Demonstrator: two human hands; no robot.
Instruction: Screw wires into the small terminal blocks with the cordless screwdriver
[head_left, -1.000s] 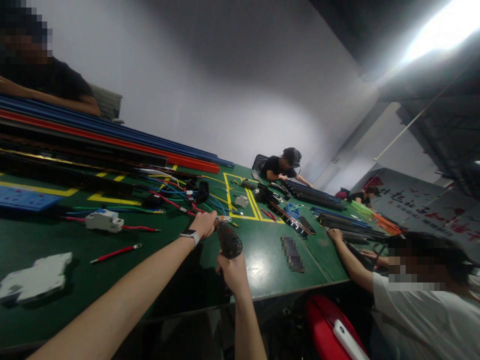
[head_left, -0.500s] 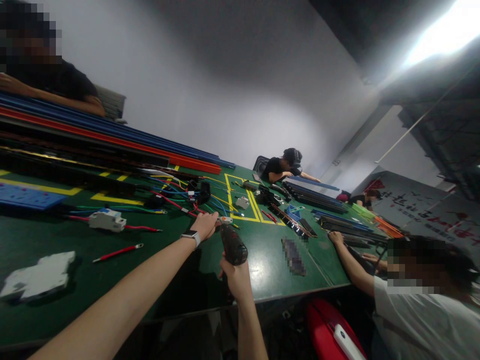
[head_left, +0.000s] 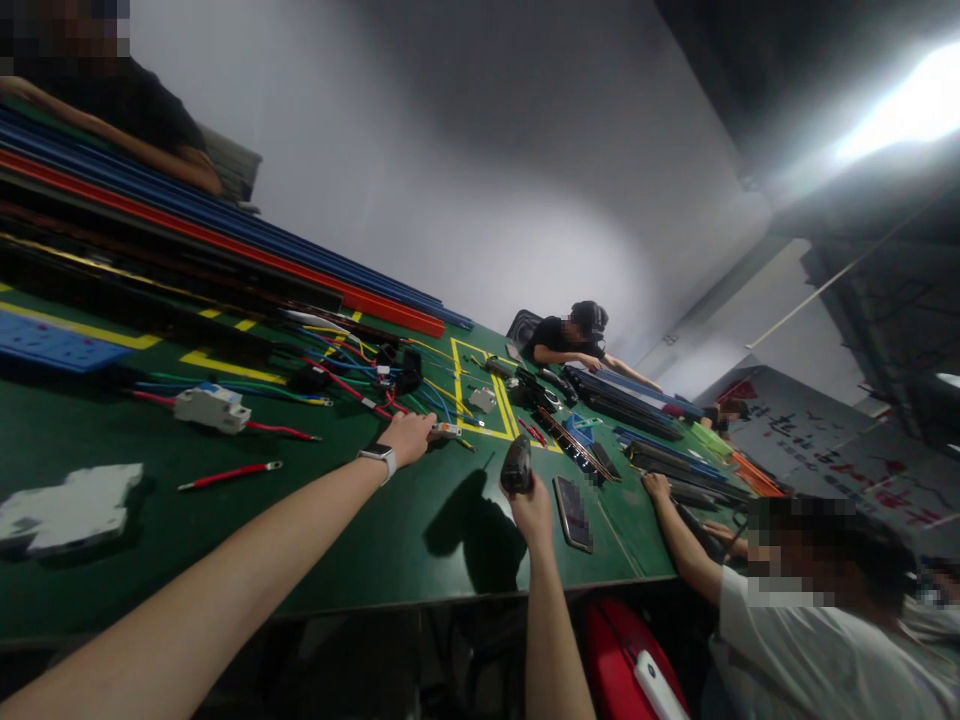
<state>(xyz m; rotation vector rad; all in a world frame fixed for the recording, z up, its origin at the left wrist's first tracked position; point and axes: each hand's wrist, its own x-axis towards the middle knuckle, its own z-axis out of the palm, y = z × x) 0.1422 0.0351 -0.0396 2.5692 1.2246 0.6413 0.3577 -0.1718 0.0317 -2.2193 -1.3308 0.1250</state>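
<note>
My left hand (head_left: 411,437), with a watch on its wrist, is closed on a small white circuit breaker (head_left: 448,430) lying on the green table. Its fingers hide part of the breaker. To the right and nearer the table's edge, my right hand (head_left: 534,508) grips a dark power screwdriver (head_left: 517,463), raised above the tabletop and apart from the breaker. A shadow falls on the table beside it. Behind my left hand is a tangle of coloured wires (head_left: 367,385). Another white breaker (head_left: 212,408) with red leads sits to the left, near a short red cable (head_left: 230,475).
White breakers (head_left: 71,508) lie at the near left, by a blue power strip (head_left: 60,342). Long blue and orange channels (head_left: 390,312) run along the back. A phone (head_left: 574,512) lies right of my right hand. A co-worker (head_left: 817,620) sits at the right; others sit farther off.
My right hand has drawn the screwdriver away from the breaker, toward the right. My left hand stays at the breaker. The whole view has shifted slightly.
</note>
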